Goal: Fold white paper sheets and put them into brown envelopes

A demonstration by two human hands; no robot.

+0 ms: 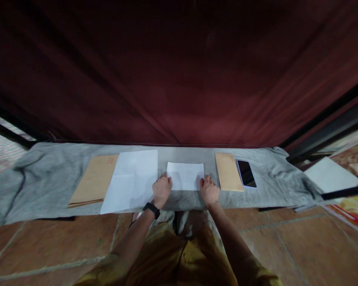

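Folded white paper (185, 176), small rectangle, lies flat at the middle of the grey cloth, between both hands. Biggest thing around: maroon curtain (179, 71) at 12 o'clock, heavy draped fabric with diagonal folds, filling the whole upper view and closing off the back. Under it the grey cloth (47, 186), soft knit, wrinkled and bunched at both ends, spread as a long strip over the work surface. At 6 o'clock the floor (47, 246), reddish-brown square tiles with pale grout lines. Yellow shorts (173, 258) of the person at 6 o'clock, nearest the camera. At 9 o'clock, just beside the folded paper, a large white sheet (131, 180), thin, faint fold creases, overlapping a brown envelope stack (94, 180), kraft paper, red print at its top. At 3 o'clock a single brown envelope (228, 171), narrow, upright rectangle, and touching its far side a phone (246, 173), glossy black screen up, pale rim. Farther out at 3 o'clock another white sheet (331, 174) off the cloth, crossed by a black bar. Left hand (161, 190), palm down, fingers close together, tips on the paper's left edge, closed round nothing; black wristband (151, 209) on that wrist. Right hand (209, 190), same pose, tips on the lower right corner.
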